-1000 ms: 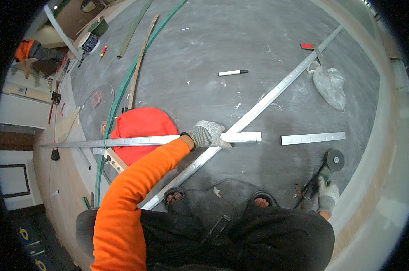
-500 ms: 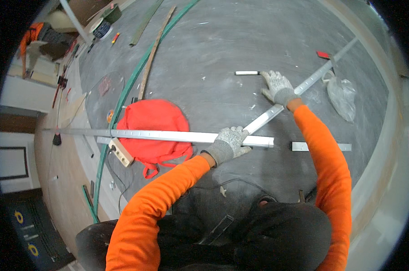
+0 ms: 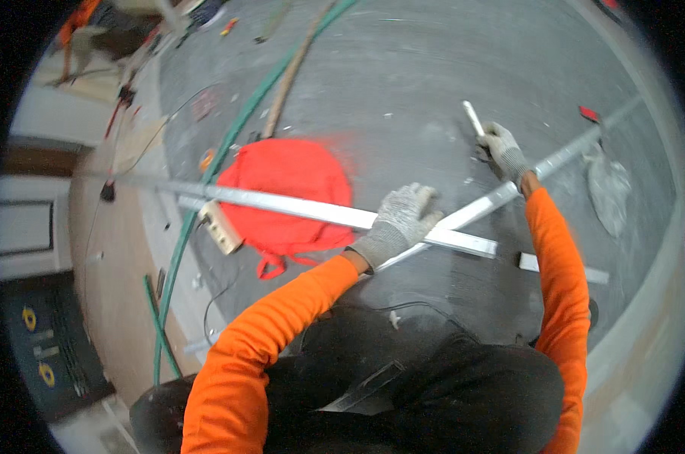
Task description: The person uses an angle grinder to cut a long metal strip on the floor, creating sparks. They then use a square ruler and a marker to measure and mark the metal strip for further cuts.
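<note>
The gloved left hand lies palm-down, fingers spread, pressing a long metal channel flat on the concrete floor. The right hand, arm stretched forward, pinches a white marker beside a crossing metal strip.

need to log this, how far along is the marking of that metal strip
Done: two strips lie crossed on the floor, a cut-off piece beside them. In hand: the left hand pins the strip flat; the right hand holds a white marker. Left: no mark shows on the strip yet.
</note>
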Action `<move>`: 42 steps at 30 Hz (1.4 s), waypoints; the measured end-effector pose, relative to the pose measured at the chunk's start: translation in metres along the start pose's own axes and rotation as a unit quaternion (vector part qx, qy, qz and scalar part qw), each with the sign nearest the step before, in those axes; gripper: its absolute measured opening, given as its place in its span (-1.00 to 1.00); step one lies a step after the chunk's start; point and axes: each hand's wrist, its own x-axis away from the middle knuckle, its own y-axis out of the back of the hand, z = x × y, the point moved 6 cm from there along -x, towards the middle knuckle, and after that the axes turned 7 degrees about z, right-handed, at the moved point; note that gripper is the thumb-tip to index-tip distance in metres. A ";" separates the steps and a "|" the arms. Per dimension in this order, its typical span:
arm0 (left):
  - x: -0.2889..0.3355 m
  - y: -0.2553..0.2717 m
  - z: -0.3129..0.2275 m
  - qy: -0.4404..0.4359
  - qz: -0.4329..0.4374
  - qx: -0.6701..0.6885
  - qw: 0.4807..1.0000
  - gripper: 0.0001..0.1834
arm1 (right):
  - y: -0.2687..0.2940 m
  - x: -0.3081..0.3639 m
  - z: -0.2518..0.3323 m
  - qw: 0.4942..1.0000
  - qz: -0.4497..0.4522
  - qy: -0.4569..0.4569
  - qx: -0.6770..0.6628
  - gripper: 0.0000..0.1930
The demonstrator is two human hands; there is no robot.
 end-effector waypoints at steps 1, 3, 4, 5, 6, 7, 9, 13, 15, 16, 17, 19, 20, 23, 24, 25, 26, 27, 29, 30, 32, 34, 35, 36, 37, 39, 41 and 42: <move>-0.011 -0.004 -0.001 -0.003 0.006 0.001 1.000 -0.55 | 0.006 0.000 -0.001 0.997 0.017 0.009 -0.081 -0.62; -0.040 -0.014 -0.006 -0.013 0.018 0.003 1.000 -0.53 | 0.052 0.008 -0.019 0.993 -0.042 0.024 -0.103 -0.66; -0.057 -0.020 -0.009 -0.011 0.034 -0.014 0.999 -0.52 | 0.081 0.012 -0.027 0.993 -0.110 0.030 -0.045 -0.63; -0.075 -0.026 -0.013 -0.011 0.048 -0.033 0.998 -0.52 | 0.110 0.016 -0.036 0.983 -0.177 0.034 0.015 -0.60; -0.093 -0.032 -0.016 -0.010 0.060 -0.052 0.997 -0.52 | 0.141 0.024 -0.046 0.969 -0.235 0.019 0.081 -0.60; -0.110 -0.035 -0.021 -0.038 0.041 -0.067 0.996 -0.53 | 0.174 0.031 -0.063 0.947 -0.287 0.002 0.146 -0.60; -0.140 -0.045 -0.024 -0.092 0.004 -0.094 0.991 -0.56 | 0.228 0.046 -0.097 0.905 -0.359 -0.045 0.225 -0.61; -0.195 -0.074 -0.018 -0.188 -0.067 -0.140 0.970 -0.56 | 0.322 0.060 -0.180 0.883 -0.393 -0.111 0.233 -0.58; -0.197 -0.089 -0.022 -0.192 -0.102 -0.173 0.961 -0.55 | 0.347 0.061 -0.215 0.873 -0.390 -0.155 0.250 -0.57; -0.195 -0.094 -0.021 -0.190 -0.117 -0.192 0.956 -0.54 | 0.352 0.059 -0.227 0.859 -0.390 -0.188 0.274 -0.58; -0.198 -0.097 -0.020 -0.182 -0.106 -0.177 0.961 -0.53 | 0.357 0.062 -0.242 0.841 -0.387 -0.226 0.302 -0.58; -0.199 -0.094 -0.013 -0.159 -0.086 -0.152 0.972 -0.52 | 0.363 0.060 -0.265 0.812 -0.360 -0.280 0.364 -0.61; -0.201 -0.093 -0.011 -0.146 -0.070 -0.141 0.977 -0.52 | 0.367 0.055 -0.274 0.818 -0.342 -0.274 0.372 -0.60; -0.202 -0.095 -0.018 -0.147 -0.071 -0.114 0.980 -0.52 | 0.378 0.058 -0.302 0.818 -0.385 -0.227 0.361 -0.60; -0.203 -0.097 -0.019 -0.147 -0.071 -0.113 0.980 -0.52 | 0.384 0.064 -0.312 0.813 -0.415 -0.206 0.353 -0.60; -0.205 -0.094 -0.016 -0.143 -0.074 -0.120 0.980 -0.53 | 0.382 0.060 -0.309 0.810 -0.445 -0.179 0.338 -0.59; -0.206 -0.092 -0.015 -0.142 -0.077 -0.125 0.979 -0.53 | 0.382 0.053 -0.308 0.827 -0.434 -0.163 0.317 -0.60; -0.204 -0.092 -0.014 -0.140 -0.081 -0.129 0.978 -0.53 | 0.381 0.049 -0.308 0.844 -0.422 -0.150 0.296 -0.59; -0.203 -0.095 -0.021 -0.149 -0.089 -0.125 0.977 -0.53 | 0.392 0.061 -0.309 0.870 -0.434 -0.087 0.220 -0.56; -0.205 -0.098 -0.024 -0.151 -0.085 -0.121 0.977 -0.53 | 0.405 0.070 -0.318 0.887 -0.411 -0.139 0.161 -0.55; -0.199 -0.085 -0.010 -0.135 -0.076 -0.144 0.977 -0.53 | 0.385 0.056 -0.286 0.914 -0.339 -0.222 0.016 -0.52; -0.203 -0.093 -0.016 -0.139 -0.075 -0.145 0.977 -0.51 | 0.406 0.082 -0.260 0.896 -0.408 -0.176 0.016 -0.48; -0.203 -0.096 -0.016 -0.140 -0.076 -0.149 0.976 -0.51 | 0.413 0.093 -0.247 0.885 -0.440 -0.150 0.015 -0.46; -0.205 -0.100 -0.016 -0.133 -0.065 -0.143 0.979 -0.49 | 0.419 0.110 -0.234 0.863 -0.471 -0.166 0.074 -0.46; -0.204 -0.100 -0.016 -0.136 -0.067 -0.151 0.977 -0.49 | 0.423 0.121 -0.219 0.838 -0.499 -0.176 0.132 -0.45; -0.204 -0.102 -0.019 -0.142 -0.071 -0.165 0.973 -0.49 | 0.428 0.159 -0.194 0.801 -0.553 -0.165 0.163 -0.44; -0.200 -0.088 -0.009 -0.147 -0.081 -0.164 0.972 -0.49 | 0.407 0.193 -0.176 0.790 -0.596 -0.102 0.100 -0.44; -0.193 -0.079 -0.004 -0.146 -0.082 -0.167 0.972 -0.50 | 0.383 0.211 -0.155 0.775 -0.627 -0.081 -0.001 -0.41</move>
